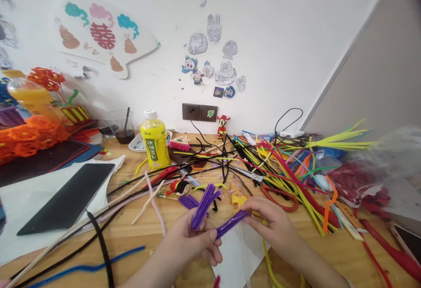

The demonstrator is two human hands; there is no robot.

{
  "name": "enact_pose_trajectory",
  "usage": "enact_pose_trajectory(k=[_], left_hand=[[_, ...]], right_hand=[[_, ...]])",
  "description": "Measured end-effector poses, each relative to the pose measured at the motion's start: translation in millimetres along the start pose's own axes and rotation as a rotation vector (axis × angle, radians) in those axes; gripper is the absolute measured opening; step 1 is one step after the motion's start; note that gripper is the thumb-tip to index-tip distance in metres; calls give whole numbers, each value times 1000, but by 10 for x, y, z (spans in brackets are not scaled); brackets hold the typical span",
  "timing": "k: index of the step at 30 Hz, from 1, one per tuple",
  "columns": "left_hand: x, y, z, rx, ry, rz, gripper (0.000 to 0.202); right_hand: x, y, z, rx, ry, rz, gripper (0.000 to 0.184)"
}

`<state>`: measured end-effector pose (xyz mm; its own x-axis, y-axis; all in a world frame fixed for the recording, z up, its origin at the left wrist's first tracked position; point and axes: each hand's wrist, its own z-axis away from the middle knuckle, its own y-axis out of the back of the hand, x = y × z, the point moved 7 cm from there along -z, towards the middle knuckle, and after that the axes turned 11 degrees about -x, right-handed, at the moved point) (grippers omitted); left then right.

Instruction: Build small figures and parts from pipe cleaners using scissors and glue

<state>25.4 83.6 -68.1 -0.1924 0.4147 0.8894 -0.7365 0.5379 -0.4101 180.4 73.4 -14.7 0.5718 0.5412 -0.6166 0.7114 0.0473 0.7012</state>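
Observation:
My left hand (194, 239) is closed around an upright bundle of purple pipe cleaners (204, 207). A second purple pipe-cleaner strip (231, 225), with a shiny streak along it, spans the gap between my hands. Its near end touches my left fingertips, and my right hand (274, 220) pinches the far end between thumb and fingers. More purple pipe cleaners (188, 201) lie on the table behind my left hand. Just beyond my right fingers rests a yellow tool (237, 195) with a narrow tip, partly hidden. White paper (241, 257) is under my hands.
Scissors (248, 174) with red handles lie behind my right hand, among a heap of coloured pipe cleaners (296, 169). A yellow drink bottle (154, 141) stands at the back. To the left is a black tablet (67, 198); a phone (408, 244) sits far right.

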Motion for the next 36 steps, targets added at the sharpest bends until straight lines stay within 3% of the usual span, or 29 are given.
enact_pose_trajectory(k=[8,18,28,32,36], left_hand=[[5,-28,23,20,-9,-47,40],[22,-57,37,14,-3,-46,35],[-52,-71,23,-21,38,-32,28],[-88,-98,34,-59,59,33,36],[-79,-129,55,-104,73,100,37]], right_hand=[[64,-76,-3,-56,-48,-31,12],[-73,50,13,70,109,-78,10],[-251,146,97,122,268,-104,30],[-211,165,97,106,241,-174,28],[-66,205,77,152,144,-407,14]])
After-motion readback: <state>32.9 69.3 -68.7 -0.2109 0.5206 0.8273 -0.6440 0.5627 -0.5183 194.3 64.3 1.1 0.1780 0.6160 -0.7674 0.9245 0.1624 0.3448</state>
